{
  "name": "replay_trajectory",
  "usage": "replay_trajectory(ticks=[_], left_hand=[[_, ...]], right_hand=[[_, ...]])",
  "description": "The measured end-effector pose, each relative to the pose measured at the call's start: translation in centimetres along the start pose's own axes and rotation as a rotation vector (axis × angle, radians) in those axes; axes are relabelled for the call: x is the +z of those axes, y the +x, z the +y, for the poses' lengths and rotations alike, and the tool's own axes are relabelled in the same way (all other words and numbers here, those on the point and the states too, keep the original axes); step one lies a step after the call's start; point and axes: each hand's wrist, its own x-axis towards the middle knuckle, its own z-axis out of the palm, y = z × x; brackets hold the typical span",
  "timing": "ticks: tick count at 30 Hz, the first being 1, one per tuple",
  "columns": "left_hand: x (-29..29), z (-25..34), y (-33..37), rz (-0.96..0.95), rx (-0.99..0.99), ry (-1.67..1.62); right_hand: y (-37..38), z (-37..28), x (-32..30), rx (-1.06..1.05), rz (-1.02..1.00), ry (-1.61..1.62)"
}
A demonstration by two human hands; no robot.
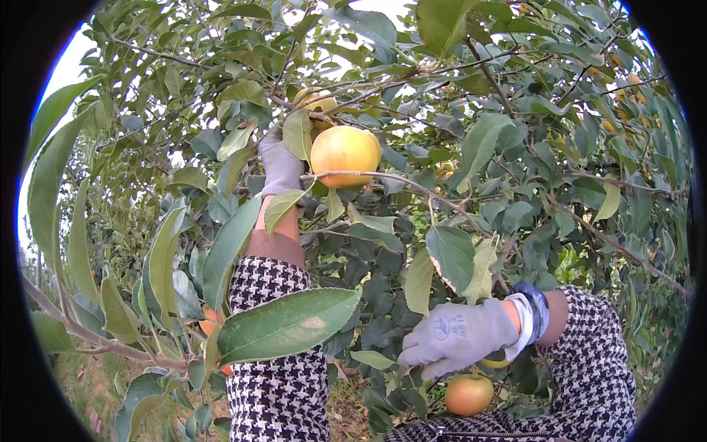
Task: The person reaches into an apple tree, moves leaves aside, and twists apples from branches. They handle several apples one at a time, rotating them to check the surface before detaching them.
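My left hand (281,158), in a grey knit glove, is raised among the branches. Its fingers are hidden behind a leaf and a large yellow apple (345,156) with a faint red blush. Just above the hand, a second yellow apple (315,102) shows partly behind a twig; whether the fingers touch it I cannot tell. Lower right, my right hand (458,336) wears a matching glove, its fingers bent and drawn together, with whatever they may hold out of sight. Below it hangs an orange-yellow apple (469,394), and a yellow-green apple (496,362) peeks out beneath the wrist.
A thin bare twig (412,186) crosses in front of the large apple. On the left, a thick branch (110,345) with big leaves reaches close to my left sleeve (274,368). Dense foliage surrounds both arms, and more apples (626,92) hang at the upper right.
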Motion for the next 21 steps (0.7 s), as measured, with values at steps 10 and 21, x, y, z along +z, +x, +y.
replay_trajectory(ticks=[10,21], left_hand=[[-3.8,0.7,-0.4,-0.335,-0.264,0.661],[-7.6,-0.5,1.9,0.279,-0.166,0.091]], right_hand=[[-0.7,0.3,0.5,-0.003,0.047,-0.017],[-0.1,-0.3,-0.4,-0.033,0.044,-0.027]])
